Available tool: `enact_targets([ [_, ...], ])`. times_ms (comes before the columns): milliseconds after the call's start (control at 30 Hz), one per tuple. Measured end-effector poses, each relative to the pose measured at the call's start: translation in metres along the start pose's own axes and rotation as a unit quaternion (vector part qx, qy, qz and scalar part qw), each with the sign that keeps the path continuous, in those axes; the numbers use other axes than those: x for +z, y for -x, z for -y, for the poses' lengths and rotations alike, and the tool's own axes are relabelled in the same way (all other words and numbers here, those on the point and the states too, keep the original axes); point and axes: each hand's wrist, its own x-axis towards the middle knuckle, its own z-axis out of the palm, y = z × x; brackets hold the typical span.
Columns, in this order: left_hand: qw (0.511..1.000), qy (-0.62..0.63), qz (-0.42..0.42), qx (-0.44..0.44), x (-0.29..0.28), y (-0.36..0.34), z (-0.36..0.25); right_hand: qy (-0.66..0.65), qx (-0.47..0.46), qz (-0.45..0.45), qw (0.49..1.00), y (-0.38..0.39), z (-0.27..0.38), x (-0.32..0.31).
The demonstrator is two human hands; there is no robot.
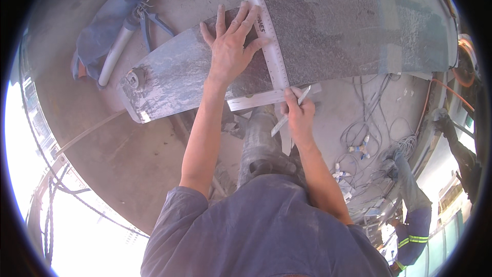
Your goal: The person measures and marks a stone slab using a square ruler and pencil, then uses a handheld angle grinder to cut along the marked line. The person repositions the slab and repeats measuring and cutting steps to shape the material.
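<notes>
A long dark grey panel [328, 36] with a worn, dusty surface lies crosswise in front of me. Across it runs a pale metal T-square [274, 54], its crosspiece [251, 101] along the panel's near edge. My left hand [230, 51] lies flat with fingers spread, partly on the panel, with fingertips and thumb pressing the T-square's blade. Closed at the corner where blade and crosspiece meet, my right hand [300, 113] grips a slim, pale, pencil-like stick [279, 124], which slants past the fingers. A round tape measure [134, 78] rests at the panel's left end.
A caulking gun [119, 54] lies beside a blue bag [100, 33] at the far left. Tangled grey cables [366, 113] with connectors spread over the floor to the right. At the lower right is another person in blue clothing [416, 225] with reflective stripes. Ropes [49, 210] hang at the left.
</notes>
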Motion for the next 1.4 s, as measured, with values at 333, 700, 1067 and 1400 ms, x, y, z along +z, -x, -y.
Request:
enact_targets([
  [333, 0.999, -0.02, 0.036, 0.003, -0.004, -0.004, -0.001, 0.022, 0.016, 0.019, 0.999, -0.002, 0.002, -0.007],
  [700, 0.997, -0.008, 0.073, 0.027, -0.003, -0.003, 0.005, 0.019, 0.001, 0.033, 0.999, -0.006, -0.009, -0.011],
  [1067, 0.997, -0.002, 0.065, 0.029, 0.001, -0.002, 0.006, -0.017, 0.017, 0.03, 0.999, -0.005, -0.006, -0.01],
  [1400, 0.997, -0.008, 0.069, 0.022, 0.001, -0.004, 0.004, -0.021, 0.012, 0.041, 0.999, -0.007, -0.007, -0.014],
])
